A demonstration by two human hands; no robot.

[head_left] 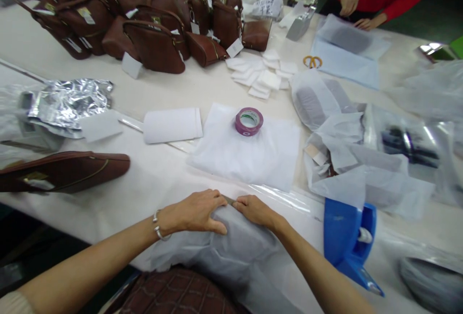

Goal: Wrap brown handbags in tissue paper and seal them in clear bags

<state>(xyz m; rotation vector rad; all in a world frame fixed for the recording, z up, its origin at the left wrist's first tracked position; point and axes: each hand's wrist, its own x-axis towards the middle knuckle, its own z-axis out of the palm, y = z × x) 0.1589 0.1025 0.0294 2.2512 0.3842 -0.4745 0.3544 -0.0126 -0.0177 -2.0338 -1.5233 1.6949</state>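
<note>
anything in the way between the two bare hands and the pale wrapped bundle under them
Nothing visible stands in the way: the left hand and right hand are on the pale, translucent-wrapped bundle, at its far edge. The narrow brownish strip between them blocks neither, and the round purple tape roll lies beyond both.

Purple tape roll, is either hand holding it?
No, the tape roll lies on white wrapping, apart from the left hand and right hand.

even, fairly bright light washes the pale table (202, 87); glare breaks on crumpled foil (68, 104) and clear plastic strip (289, 203); the floor (417, 22) is dim, edges stretched, fine print soft.
</note>
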